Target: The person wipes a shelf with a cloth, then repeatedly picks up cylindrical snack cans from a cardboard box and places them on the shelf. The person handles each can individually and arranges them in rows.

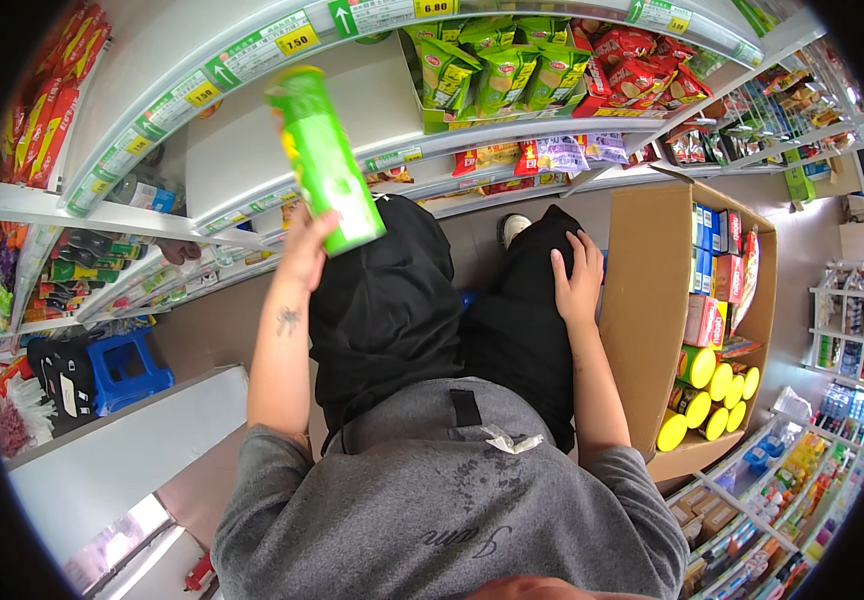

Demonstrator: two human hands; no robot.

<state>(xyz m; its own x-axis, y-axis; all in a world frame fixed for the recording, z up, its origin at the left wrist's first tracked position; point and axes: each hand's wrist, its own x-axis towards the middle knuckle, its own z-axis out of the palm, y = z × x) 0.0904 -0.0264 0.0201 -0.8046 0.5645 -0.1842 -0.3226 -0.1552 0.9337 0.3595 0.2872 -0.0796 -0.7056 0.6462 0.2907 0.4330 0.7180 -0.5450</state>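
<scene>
My left hand [309, 247] grips the lower end of a green cylindrical snack canister [327, 161], which is slightly blurred. The canister tilts over my left thigh, with its far end over a white shelf [360, 90] that has bare space there. On my right knee rests my right hand [579, 277], palm down, fingers spread, holding nothing. Just to the right of it stands an open cardboard box [638, 322]. Inside are several canisters with yellow lids [697, 367], small cartons [705, 319] and blue-and-white packs [704, 236].
Farther along the shelf are a tray of green snack bags [505, 75] and red snack bags [630, 67]. Price tags line the shelf edge [214, 79]. A blue plastic stool [128, 371] stands at left. Another person's hand [179, 251] shows by the left shelves. Stocked shelving [784, 480] is at right.
</scene>
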